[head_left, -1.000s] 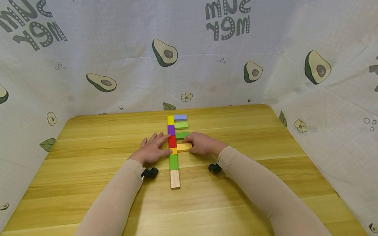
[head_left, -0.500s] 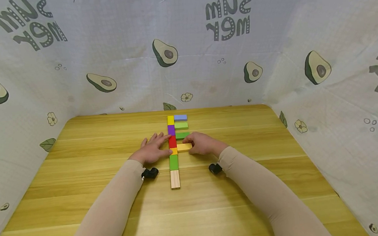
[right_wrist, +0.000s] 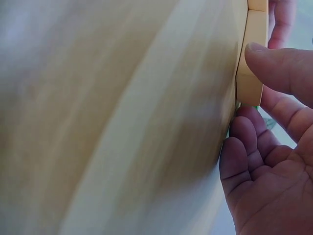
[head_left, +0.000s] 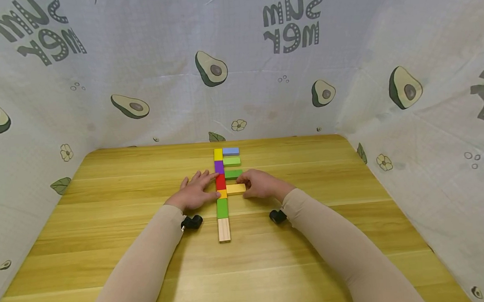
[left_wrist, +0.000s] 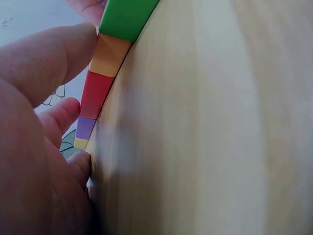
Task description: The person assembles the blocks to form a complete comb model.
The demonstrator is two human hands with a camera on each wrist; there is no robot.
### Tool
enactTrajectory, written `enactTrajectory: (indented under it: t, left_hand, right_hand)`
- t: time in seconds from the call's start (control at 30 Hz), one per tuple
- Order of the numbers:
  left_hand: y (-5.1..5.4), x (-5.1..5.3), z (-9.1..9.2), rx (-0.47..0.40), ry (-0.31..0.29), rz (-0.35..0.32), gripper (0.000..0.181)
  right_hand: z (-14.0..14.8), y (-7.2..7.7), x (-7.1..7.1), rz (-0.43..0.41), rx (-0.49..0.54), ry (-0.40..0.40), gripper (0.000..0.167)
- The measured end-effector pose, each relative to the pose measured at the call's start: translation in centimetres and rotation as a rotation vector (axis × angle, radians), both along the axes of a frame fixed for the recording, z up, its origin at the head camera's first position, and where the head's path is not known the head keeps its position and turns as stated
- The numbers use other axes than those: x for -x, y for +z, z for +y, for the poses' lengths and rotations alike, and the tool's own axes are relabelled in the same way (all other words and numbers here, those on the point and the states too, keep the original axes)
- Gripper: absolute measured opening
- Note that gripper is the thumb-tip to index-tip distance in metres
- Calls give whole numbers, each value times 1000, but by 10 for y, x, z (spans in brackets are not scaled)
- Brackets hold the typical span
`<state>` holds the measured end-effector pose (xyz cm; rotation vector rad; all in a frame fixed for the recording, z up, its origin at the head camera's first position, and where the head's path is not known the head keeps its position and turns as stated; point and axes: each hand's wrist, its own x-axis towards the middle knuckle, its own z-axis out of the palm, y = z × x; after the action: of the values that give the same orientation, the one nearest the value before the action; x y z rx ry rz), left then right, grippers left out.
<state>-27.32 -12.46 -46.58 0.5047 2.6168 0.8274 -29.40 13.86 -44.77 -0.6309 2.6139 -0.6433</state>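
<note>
Colored blocks form a column running away from me: plain wood (head_left: 223,229), green (head_left: 222,208), orange (head_left: 223,193), red (head_left: 221,182), purple (head_left: 219,167) and yellow (head_left: 218,154). My left hand (head_left: 192,192) lies along its left side with fingers spread, thumb at the orange block and index fingertip at the top of the red one. On the other side, my right hand (head_left: 262,185) pinches the outer end of a light-orange block (head_left: 235,189) between thumb and index finger. That block lies crosswise, its inner end against the column. In the right wrist view the other fingers (right_wrist: 234,154) are curled near the tabletop.
Beyond the light-orange block, a dark green block (head_left: 233,174), a light green block (head_left: 231,162) and a blue block (head_left: 231,151) also stick out rightward from the column. The wooden table (head_left: 127,250) is bounded by a patterned cloth (head_left: 259,94) at the back and sides.
My right hand has shifted very slightly to the right along the light-orange block. The left hand and the blocks stay where they were; the head view tilts a little.
</note>
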Motion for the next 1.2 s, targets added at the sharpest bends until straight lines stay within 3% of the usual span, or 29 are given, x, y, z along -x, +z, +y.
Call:
enactTrajectory:
  t: [0.53, 1.2]
  left_hand:
    - [2, -2, 1, -5, 4, -3, 78]
    - [1, -1, 0, -7, -5, 12, 77]
  right_hand:
    - [15, 1, -2, 5, 30, -19, 48]
    - [40, 1, -5, -27, 68, -103, 51]
